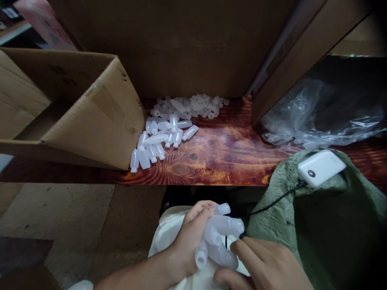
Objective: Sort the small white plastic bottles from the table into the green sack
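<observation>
— Where are our cloudy plastic tubes [225, 225]?
— Bunched above our lap, our left hand [193, 235] curled around them.
— And our right hand [263, 257]?
— Just beside them, thumb and fingers spread apart.
— Beyond those?
— On our bench [217, 145], loose tubes [157, 139] lie beside the open box [99, 117], small pale pieces [201, 105] behind.

Observed at left of frame: open cardboard box [99, 112] on a wood-grained tabletop [223, 151]. Noted at upper centre: large cardboard panel [187, 44]. Recorded at upper left: pink item [45, 24], blurred. Found at right: clear plastic film [305, 117] at the opening of another carton [281, 76]. Logged at lower right: green sack [272, 225], with white device [323, 167] resting on top, black cable [281, 198] connected. Seen at lower left: patchy floor [72, 221].
</observation>
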Demonstrator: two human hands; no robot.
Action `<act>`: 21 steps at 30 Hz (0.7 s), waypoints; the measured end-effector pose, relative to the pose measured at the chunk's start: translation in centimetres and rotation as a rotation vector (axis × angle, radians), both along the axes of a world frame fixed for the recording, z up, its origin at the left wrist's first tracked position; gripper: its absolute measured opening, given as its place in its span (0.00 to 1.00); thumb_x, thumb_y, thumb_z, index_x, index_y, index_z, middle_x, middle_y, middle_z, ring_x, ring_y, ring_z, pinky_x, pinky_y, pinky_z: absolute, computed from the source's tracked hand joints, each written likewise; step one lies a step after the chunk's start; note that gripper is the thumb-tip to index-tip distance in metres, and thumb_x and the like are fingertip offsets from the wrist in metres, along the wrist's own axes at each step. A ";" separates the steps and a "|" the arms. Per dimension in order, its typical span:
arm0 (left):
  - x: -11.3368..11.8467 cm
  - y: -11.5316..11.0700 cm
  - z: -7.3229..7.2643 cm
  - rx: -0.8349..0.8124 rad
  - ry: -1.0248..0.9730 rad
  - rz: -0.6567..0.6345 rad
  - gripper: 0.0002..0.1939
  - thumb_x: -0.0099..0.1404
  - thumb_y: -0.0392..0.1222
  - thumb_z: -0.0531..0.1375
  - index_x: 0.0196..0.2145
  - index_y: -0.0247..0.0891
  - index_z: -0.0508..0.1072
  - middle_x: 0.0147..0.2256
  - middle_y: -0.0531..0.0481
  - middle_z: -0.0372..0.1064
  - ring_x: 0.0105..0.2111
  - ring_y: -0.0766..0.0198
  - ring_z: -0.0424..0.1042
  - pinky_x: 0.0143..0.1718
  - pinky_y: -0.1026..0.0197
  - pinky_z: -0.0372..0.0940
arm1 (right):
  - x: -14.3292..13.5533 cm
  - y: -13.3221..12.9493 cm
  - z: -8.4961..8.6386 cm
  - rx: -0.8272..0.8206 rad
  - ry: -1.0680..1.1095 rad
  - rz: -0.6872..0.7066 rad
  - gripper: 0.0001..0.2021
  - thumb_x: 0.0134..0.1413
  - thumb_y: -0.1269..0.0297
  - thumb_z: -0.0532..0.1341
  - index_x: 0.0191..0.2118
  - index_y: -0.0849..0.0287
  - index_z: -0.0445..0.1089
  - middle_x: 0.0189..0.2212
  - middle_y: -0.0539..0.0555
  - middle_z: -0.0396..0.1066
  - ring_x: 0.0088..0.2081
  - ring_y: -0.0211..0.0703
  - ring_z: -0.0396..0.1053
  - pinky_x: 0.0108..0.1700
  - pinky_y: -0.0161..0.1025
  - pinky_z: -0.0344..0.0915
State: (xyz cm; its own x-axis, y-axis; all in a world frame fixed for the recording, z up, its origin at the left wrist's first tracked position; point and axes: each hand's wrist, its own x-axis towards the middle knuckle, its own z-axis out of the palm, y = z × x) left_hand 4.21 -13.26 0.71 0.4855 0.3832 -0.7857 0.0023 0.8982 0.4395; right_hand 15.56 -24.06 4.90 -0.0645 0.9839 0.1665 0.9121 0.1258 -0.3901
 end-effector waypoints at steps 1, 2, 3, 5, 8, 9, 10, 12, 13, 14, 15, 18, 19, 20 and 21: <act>0.2 0.2 0.0 0.027 0.001 0.018 0.12 0.55 0.46 0.63 0.36 0.39 0.69 0.27 0.56 0.68 0.22 0.71 0.64 0.25 0.67 0.59 | 0.2 0.2 0.2 -0.029 -0.006 0.021 0.20 0.67 0.49 0.49 0.31 0.58 0.64 0.20 0.47 0.67 0.18 0.37 0.67 0.18 0.35 0.57; 0.5 0.4 0.0 0.052 0.004 0.037 0.12 0.55 0.46 0.63 0.36 0.39 0.70 0.28 0.55 0.69 0.21 0.71 0.64 0.24 0.68 0.59 | 0.4 0.3 0.3 -0.061 -0.009 0.047 0.20 0.69 0.51 0.46 0.36 0.59 0.66 0.23 0.48 0.69 0.20 0.37 0.69 0.20 0.34 0.59; 0.7 0.6 -0.1 0.077 0.006 0.057 0.13 0.55 0.47 0.63 0.36 0.39 0.70 0.28 0.55 0.69 0.21 0.71 0.64 0.24 0.68 0.59 | 0.6 0.5 0.4 -0.090 -0.009 0.070 0.19 0.70 0.54 0.44 0.42 0.59 0.66 0.25 0.49 0.71 0.23 0.37 0.71 0.22 0.33 0.61; 1.1 1.1 -0.4 0.127 0.002 0.097 0.13 0.55 0.47 0.64 0.36 0.39 0.70 0.29 0.54 0.69 0.20 0.71 0.64 0.23 0.67 0.59 | 0.8 0.9 0.4 -0.115 -0.024 0.069 0.16 0.71 0.60 0.43 0.45 0.59 0.65 0.27 0.50 0.71 0.25 0.37 0.72 0.24 0.32 0.63; 1.6 1.7 -1.0 0.195 -0.002 0.141 0.14 0.55 0.48 0.64 0.37 0.39 0.70 0.31 0.54 0.70 0.18 0.73 0.63 0.22 0.67 0.58 | 1.1 1.1 -0.4 -0.053 -0.113 -0.053 0.18 0.69 0.57 0.47 0.29 0.57 0.63 0.19 0.47 0.64 0.18 0.39 0.67 0.20 0.36 0.57; 1.8 2.0 -1.1 0.210 0.004 0.150 0.14 0.55 0.48 0.64 0.36 0.39 0.70 0.30 0.54 0.70 0.17 0.73 0.63 0.22 0.67 0.58 | 1.3 1.2 -0.6 -0.038 -0.135 -0.088 0.19 0.68 0.54 0.48 0.27 0.56 0.61 0.17 0.46 0.63 0.16 0.39 0.65 0.19 0.37 0.55; 1.9 2.2 -1.1 0.221 0.012 0.156 0.14 0.55 0.48 0.64 0.36 0.39 0.70 0.30 0.54 0.70 0.17 0.74 0.62 0.22 0.67 0.58 | 1.4 1.3 -0.8 -0.038 -0.137 -0.103 0.19 0.68 0.52 0.49 0.28 0.56 0.62 0.17 0.46 0.63 0.16 0.39 0.65 0.18 0.37 0.54; 2.2 2.6 -1.0 0.239 0.024 0.165 0.15 0.55 0.49 0.64 0.37 0.39 0.70 0.30 0.54 0.70 0.17 0.74 0.62 0.22 0.67 0.58 | 1.6 1.5 -0.9 -0.088 -0.080 -0.065 0.18 0.69 0.52 0.47 0.38 0.58 0.66 0.24 0.49 0.69 0.21 0.39 0.70 0.21 0.35 0.58; 2.3 2.7 -0.9 0.247 0.026 0.175 0.15 0.55 0.49 0.64 0.38 0.39 0.70 0.29 0.55 0.70 0.17 0.73 0.62 0.22 0.68 0.59 | 1.7 1.6 -0.9 -0.109 -0.046 -0.031 0.17 0.70 0.55 0.45 0.45 0.59 0.65 0.29 0.51 0.71 0.25 0.38 0.72 0.23 0.33 0.60; 2.3 2.9 -0.7 0.256 0.024 0.190 0.15 0.55 0.49 0.64 0.38 0.39 0.70 0.29 0.54 0.70 0.18 0.73 0.63 0.22 0.68 0.59 | 1.7 1.7 -0.8 -0.111 -0.032 -0.012 0.16 0.71 0.58 0.43 0.49 0.59 0.64 0.32 0.53 0.71 0.27 0.38 0.73 0.25 0.33 0.62; 2.4 2.9 -0.6 0.263 0.020 0.203 0.16 0.55 0.49 0.64 0.38 0.39 0.70 0.29 0.54 0.70 0.19 0.72 0.64 0.23 0.68 0.59 | 1.7 1.9 -0.7 -0.091 -0.044 -0.014 0.16 0.71 0.60 0.43 0.48 0.60 0.64 0.31 0.53 0.71 0.26 0.38 0.72 0.25 0.33 0.61; 2.3 3.0 -0.1 0.268 0.011 0.219 0.16 0.54 0.48 0.65 0.38 0.38 0.70 0.30 0.54 0.71 0.20 0.72 0.65 0.23 0.69 0.59 | 1.7 2.2 -0.5 0.042 -0.139 -0.131 0.19 0.69 0.57 0.47 0.29 0.57 0.64 0.18 0.48 0.63 0.17 0.38 0.64 0.20 0.36 0.54; 2.3 3.0 0.0 0.265 0.012 0.218 0.16 0.55 0.48 0.65 0.39 0.38 0.70 0.31 0.53 0.71 0.20 0.72 0.65 0.23 0.69 0.59 | 1.8 2.3 -0.3 0.062 -0.144 -0.153 0.20 0.68 0.54 0.49 0.26 0.57 0.62 0.17 0.47 0.61 0.16 0.38 0.63 0.19 0.36 0.53; 2.2 3.0 0.2 0.259 0.012 0.217 0.17 0.55 0.49 0.65 0.39 0.39 0.70 0.31 0.53 0.71 0.20 0.72 0.65 0.23 0.69 0.59 | 1.8 2.4 -0.2 0.052 -0.128 -0.149 0.20 0.67 0.52 0.50 0.27 0.57 0.63 0.18 0.47 0.62 0.17 0.37 0.63 0.20 0.35 0.53; 2.2 3.1 0.4 0.256 0.010 0.222 0.17 0.54 0.49 0.65 0.40 0.39 0.70 0.32 0.53 0.72 0.20 0.71 0.66 0.23 0.69 0.59 | 1.8 2.4 0.0 0.026 -0.099 -0.120 0.19 0.68 0.51 0.49 0.31 0.58 0.66 0.20 0.48 0.65 0.19 0.37 0.65 0.21 0.34 0.55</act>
